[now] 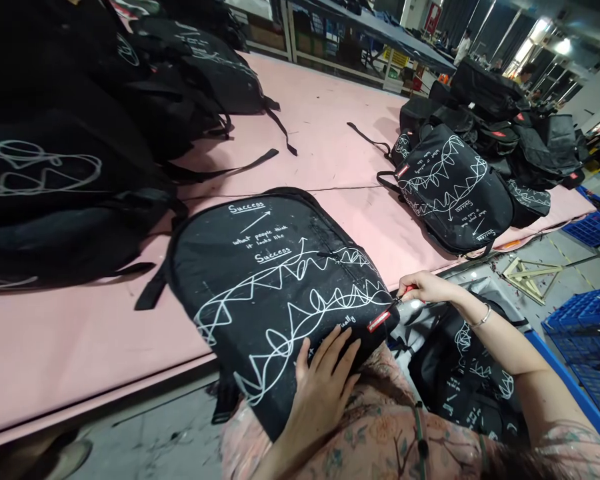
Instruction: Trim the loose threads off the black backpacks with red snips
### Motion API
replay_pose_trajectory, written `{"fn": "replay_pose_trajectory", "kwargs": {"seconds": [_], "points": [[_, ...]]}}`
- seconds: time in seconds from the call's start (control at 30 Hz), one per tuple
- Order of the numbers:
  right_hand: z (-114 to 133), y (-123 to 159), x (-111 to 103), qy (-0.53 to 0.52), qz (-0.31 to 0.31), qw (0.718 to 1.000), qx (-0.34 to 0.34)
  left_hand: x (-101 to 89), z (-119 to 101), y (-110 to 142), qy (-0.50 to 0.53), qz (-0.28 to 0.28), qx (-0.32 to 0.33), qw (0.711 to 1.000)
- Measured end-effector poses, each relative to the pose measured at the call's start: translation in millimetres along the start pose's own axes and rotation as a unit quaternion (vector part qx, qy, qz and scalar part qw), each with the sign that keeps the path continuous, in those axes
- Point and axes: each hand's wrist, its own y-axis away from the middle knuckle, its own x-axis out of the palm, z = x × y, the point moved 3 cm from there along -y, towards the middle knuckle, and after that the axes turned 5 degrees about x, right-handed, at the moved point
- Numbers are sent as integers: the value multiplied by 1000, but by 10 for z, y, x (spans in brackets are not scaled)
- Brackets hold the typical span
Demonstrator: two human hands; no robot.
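Note:
A black backpack (280, 293) lies on the table's near edge, partly overhanging it toward my lap. White scribbled lines, arrows and words such as "Success" cover its face, and a red label (379, 321) sits at its right end. My left hand (325, 380) rests flat on the lower part of the fabric, fingers spread. At the bag's right corner, my right hand (423, 288) is closed around a small red-handled tool (407, 291). The tool's dark tip touches or nearly touches the edge beside the label; its exact kind is mostly hidden by my fingers.
Black backpacks pile up on the pink table (325, 133) at the left (70, 147). Another printed backpack (455, 190) lies in front of a heap (510, 113) at the right. Beside my right arm, a blue crate (573, 407) holds a printed bag (473, 373). More blue crates (587, 327) stand on the floor.

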Motion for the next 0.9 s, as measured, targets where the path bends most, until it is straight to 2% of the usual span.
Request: {"fn": "replay_pose_trajectory", "kwargs": {"seconds": [0.43,0.7,0.9], "points": [[181,-79,146,61,16,998,-23,-25,1,-1,11,-4,-1,1000],[346,-79,260,86,21,995,-40,23,16,50,62,-11,-44,997],[378,-55,312,121,-12,992,-42,25,18,53,63,-6,-45,997]]}}
